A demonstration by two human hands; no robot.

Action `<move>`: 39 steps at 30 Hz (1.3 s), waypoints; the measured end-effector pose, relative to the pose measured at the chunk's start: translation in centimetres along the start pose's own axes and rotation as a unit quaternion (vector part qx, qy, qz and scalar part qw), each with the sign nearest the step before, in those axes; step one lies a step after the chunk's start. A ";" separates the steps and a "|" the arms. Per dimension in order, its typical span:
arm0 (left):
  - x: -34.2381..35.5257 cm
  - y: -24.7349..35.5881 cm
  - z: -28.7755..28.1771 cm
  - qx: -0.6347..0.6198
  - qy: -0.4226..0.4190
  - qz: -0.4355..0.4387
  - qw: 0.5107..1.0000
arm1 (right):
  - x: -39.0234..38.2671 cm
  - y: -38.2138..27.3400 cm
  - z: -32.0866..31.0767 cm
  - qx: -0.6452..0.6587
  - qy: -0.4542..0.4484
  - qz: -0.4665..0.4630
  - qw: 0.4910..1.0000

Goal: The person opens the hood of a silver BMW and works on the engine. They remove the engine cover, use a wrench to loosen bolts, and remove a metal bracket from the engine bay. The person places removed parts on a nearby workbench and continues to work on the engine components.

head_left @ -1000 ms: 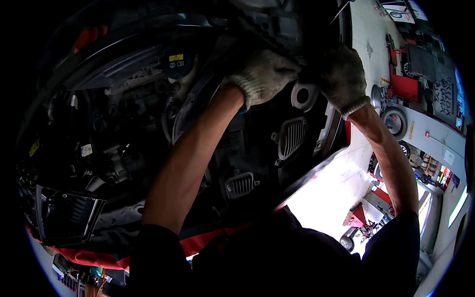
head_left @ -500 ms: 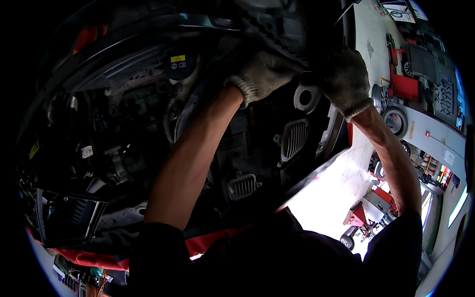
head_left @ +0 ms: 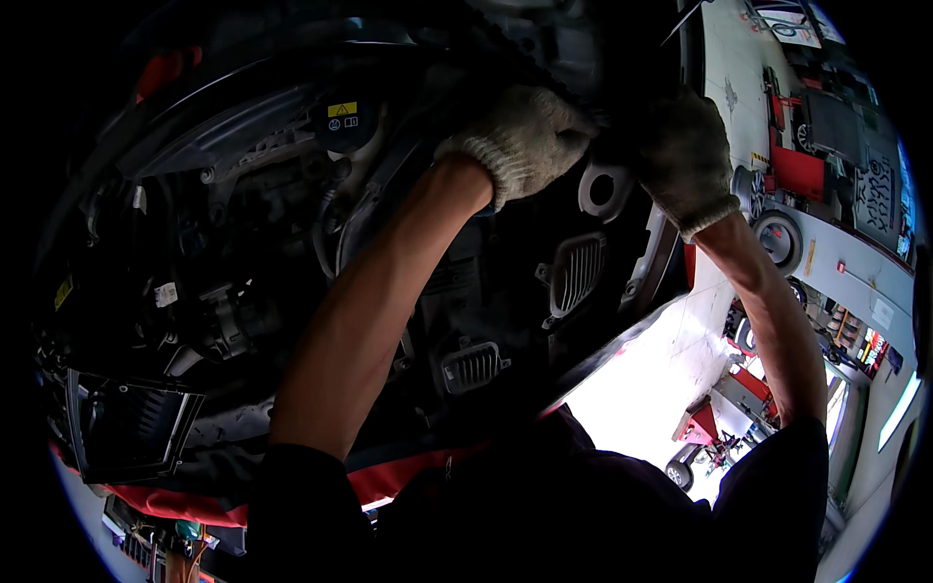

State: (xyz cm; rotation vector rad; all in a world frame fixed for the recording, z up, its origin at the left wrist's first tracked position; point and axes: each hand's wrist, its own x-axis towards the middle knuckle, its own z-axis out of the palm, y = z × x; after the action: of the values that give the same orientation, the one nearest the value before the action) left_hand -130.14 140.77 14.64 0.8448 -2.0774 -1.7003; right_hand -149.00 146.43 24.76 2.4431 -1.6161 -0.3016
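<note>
1. the person's left hand (head_left: 530, 141), in a grey-white knit glove with a ribbed cuff, has its fingers curled well in, thumb toward the forefinger, at the lower end of a dark, toothed-looking strip (head_left: 533, 66). whether they pinch it, i cannot tell.
2. the person's right hand (head_left: 685, 151), in a matching glove, hangs knuckles-up in deep shadow across from the left; its fingertips are hidden, so neither their spread nor any hold can be told.
3. that strip slants toward the gap between the hands, by the upper right edge of the dark engine bay (head_left: 452, 277).
4. for good handling here, i'd judge small, even pressure from both hands safest, close to the strip's end, so it doesn't twist or snap.
5. thick knit dulls touch and the light is poor; feeling for edges before adding force seems wise.
6. just below the left fingers sits a flat grey metal ring-shaped plate (head_left: 620, 194), near the bay's right edge; knuckles could knock it on a slip.
7. farther down that side is a grey oval slatted metal piece (head_left: 578, 272), apart from both hands.
</note>
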 end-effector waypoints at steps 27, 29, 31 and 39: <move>-0.4 -3.4 2.1 -0.157 0.048 0.089 0.982 | -0.1 0.5 0.2 -0.035 0.037 -0.053 0.997; -0.4 -3.5 2.3 -0.168 0.050 0.087 0.981 | 0.0 0.5 0.3 -0.030 0.032 -0.048 0.998; -0.4 -3.5 2.3 -0.234 0.031 0.063 0.970 | 0.1 0.5 0.3 -0.012 0.051 -0.054 0.997; -1.9 -0.3 0.6 -0.018 0.073 0.079 0.994 | -0.3 0.4 -0.3 -0.019 0.061 -0.050 0.997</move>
State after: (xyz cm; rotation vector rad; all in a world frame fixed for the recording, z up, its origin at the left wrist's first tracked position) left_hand -128.93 142.42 14.48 0.7483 -1.9559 -1.5419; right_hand -149.39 146.55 25.23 2.4664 -1.4279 -0.1924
